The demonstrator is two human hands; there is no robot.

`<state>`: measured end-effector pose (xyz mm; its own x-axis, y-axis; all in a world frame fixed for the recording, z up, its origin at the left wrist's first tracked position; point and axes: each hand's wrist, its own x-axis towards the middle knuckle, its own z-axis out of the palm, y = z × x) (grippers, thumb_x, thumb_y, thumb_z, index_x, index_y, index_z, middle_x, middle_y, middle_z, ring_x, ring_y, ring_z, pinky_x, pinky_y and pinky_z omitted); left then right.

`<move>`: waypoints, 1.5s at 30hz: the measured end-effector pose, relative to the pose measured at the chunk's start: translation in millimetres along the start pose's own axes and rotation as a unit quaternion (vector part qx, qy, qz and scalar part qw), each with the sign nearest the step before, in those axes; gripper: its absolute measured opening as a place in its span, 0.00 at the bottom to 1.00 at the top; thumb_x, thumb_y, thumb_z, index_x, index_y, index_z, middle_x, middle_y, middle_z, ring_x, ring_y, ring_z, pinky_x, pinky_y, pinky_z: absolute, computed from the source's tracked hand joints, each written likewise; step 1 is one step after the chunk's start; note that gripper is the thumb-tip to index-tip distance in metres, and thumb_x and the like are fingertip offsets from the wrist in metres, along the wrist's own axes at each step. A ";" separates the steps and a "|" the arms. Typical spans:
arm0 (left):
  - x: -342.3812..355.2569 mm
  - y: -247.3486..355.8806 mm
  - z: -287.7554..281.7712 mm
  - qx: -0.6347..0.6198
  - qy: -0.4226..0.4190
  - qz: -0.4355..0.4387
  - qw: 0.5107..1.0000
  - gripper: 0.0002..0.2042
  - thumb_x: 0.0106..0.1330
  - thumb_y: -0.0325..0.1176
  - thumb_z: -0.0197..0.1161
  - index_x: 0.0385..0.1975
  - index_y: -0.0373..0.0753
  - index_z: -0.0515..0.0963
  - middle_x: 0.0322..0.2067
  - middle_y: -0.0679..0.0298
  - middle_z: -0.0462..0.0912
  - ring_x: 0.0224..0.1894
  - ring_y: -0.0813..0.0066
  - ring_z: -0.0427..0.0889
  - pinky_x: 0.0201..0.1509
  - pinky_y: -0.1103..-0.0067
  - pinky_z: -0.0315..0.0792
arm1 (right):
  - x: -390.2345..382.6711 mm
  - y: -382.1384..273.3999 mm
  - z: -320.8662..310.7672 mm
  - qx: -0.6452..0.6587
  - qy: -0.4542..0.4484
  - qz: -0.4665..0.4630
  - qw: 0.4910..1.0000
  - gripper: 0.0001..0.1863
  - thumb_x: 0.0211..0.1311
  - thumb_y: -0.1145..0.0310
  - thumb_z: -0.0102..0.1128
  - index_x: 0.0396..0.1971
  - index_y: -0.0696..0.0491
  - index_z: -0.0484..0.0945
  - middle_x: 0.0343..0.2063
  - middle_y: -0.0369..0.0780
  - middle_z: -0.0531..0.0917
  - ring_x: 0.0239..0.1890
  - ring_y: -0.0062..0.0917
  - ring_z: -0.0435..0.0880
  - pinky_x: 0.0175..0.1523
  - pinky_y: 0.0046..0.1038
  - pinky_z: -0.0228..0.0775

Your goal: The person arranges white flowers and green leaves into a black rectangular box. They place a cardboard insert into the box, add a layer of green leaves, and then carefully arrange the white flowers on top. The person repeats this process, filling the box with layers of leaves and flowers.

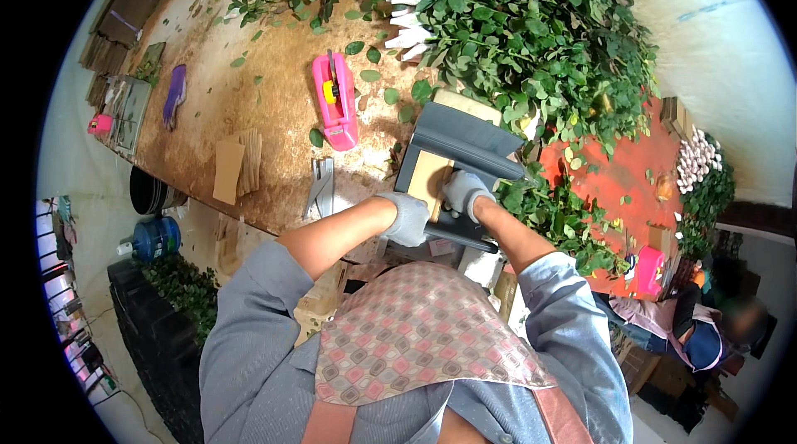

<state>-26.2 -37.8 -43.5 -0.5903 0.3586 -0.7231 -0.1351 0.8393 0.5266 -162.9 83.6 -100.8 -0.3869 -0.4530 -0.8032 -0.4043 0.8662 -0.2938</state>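
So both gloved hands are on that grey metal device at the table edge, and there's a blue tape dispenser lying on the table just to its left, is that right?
Not quite: the tape dispenser is pink, not blue, as the head view shows. The rest holds: the left hand and right hand, both gloved, are on the grey metal device at the table edge, with the dispenser to its left.

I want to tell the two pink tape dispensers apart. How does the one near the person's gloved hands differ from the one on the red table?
The near pink tape dispenser lies on the brown worktop, seen whole from above, with a yellow core showing. The far pink dispenser sits at the red table edge, looks smaller and shows no roll clearly. Loose green leaves surround the near one; the far one is close to another person. Both share the bright pink colour.
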 end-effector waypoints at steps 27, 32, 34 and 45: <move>-15.6 0.7 3.3 -0.003 0.053 0.037 0.998 0.22 0.55 0.34 0.54 0.49 0.30 0.78 0.59 0.43 0.72 0.57 0.40 0.76 0.63 0.60 0.71 | -16.6 -34.6 -178.6 0.046 0.495 -0.358 0.790 0.10 0.65 0.68 0.55 0.44 0.51 0.76 0.38 0.49 0.81 0.43 0.48 0.81 0.46 0.45 0.74; -12.1 -2.9 6.1 0.013 0.065 0.047 0.997 0.25 0.56 0.40 0.61 0.52 0.32 0.77 0.57 0.46 0.73 0.56 0.42 0.77 0.63 0.61 0.71 | 71.7 5.8 -236.8 -0.137 0.503 -0.141 0.841 0.18 0.63 0.69 0.52 0.53 0.53 0.75 0.51 0.48 0.79 0.54 0.43 0.77 0.56 0.42 0.71; -19.6 9.7 -12.4 -0.013 0.010 0.015 1.000 0.26 0.57 0.40 0.62 0.54 0.31 0.76 0.59 0.45 0.72 0.58 0.45 0.77 0.64 0.63 0.71 | 81.9 1.4 -232.5 -0.243 0.429 -0.079 0.867 0.19 0.64 0.67 0.52 0.54 0.51 0.75 0.54 0.45 0.76 0.57 0.40 0.75 0.56 0.41 0.69; -20.2 13.4 -13.8 -0.004 0.018 0.013 1.000 0.22 0.60 0.38 0.57 0.51 0.31 0.77 0.56 0.46 0.75 0.59 0.45 0.76 0.63 0.62 0.70 | 54.5 8.2 -223.8 -0.480 0.396 -0.177 0.762 0.13 0.70 0.63 0.49 0.46 0.48 0.82 0.42 0.42 0.80 0.46 0.37 0.78 0.49 0.46 0.67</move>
<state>-27.1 -39.4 -15.6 -0.6213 0.3652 -0.6933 -0.1264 0.8265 0.5486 -372.8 18.8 -30.9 -0.3384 -0.9371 -0.0861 -0.8726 0.2782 0.4014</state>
